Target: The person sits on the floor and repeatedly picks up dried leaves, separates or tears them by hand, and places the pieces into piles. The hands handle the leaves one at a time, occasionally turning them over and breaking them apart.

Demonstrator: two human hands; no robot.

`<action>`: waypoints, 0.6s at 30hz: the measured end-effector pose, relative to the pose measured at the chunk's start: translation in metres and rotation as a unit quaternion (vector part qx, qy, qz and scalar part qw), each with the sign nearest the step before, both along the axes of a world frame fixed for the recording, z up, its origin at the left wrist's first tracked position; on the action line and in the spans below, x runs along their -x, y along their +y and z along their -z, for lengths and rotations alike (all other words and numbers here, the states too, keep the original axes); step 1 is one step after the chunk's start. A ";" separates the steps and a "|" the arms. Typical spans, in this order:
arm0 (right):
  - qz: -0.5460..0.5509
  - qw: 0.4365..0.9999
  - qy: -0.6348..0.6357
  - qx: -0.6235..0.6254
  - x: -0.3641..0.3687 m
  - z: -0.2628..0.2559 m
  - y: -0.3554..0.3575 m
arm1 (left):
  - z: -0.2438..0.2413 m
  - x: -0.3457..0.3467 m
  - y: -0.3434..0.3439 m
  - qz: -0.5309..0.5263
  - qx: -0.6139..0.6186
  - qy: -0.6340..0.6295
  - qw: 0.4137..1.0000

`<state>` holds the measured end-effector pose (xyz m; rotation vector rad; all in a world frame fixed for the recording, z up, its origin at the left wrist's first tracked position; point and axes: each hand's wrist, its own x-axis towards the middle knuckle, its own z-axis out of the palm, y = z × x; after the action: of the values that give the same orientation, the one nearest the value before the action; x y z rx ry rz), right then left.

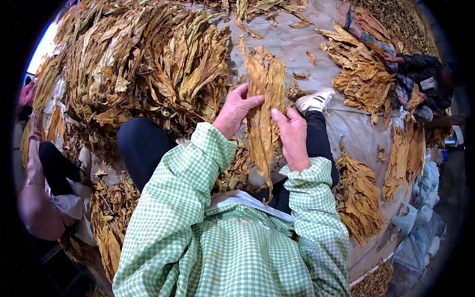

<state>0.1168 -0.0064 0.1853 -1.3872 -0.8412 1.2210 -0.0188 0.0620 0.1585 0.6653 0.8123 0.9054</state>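
Observation:
A dried tobacco leaf (259,122), golden brown and wrinkled, is stretched lengthwise before me with its thin stem pointing down to my lap. My left hand (237,109) pinches its left edge between thumb and fingers. On the opposite edge, my right hand (291,135) grips with the thumb on top; some of its fingers are hidden behind the leaf. Beyond my left knee rises a big heap of dried tobacco leaves (148,70). Crumpled leaf pieces (233,167) lie between my legs, under the held leaf.
Plastic sheeting (297,41) covers the floor. Right of my leg lies a leaf pile (358,200); another leaf pile (111,215) is at my left. A co-worker (419,78) handles leaves at far right, and another person (48,208) sits at left. A plastic stool (405,218) stands near plastic bags (419,245).

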 end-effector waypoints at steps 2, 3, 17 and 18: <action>0.050 0.998 0.026 -0.026 0.000 0.006 -0.003 | 0.004 0.005 0.001 -0.034 0.046 -0.014 0.998; 0.072 0.996 0.043 -0.039 0.001 0.011 -0.005 | 0.005 0.009 0.000 -0.044 0.056 -0.011 0.997; -0.087 0.985 0.010 0.146 0.012 -0.021 -0.046 | 0.028 0.012 -0.008 -0.061 -0.006 0.084 0.995; -0.110 0.980 0.019 0.162 0.014 -0.021 -0.053 | 0.027 0.011 -0.010 -0.075 -0.030 0.081 0.993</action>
<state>0.1024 -0.0596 0.2067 -1.5534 -0.8105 1.6066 -0.0300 0.0519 0.1313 0.7443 0.9928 1.0243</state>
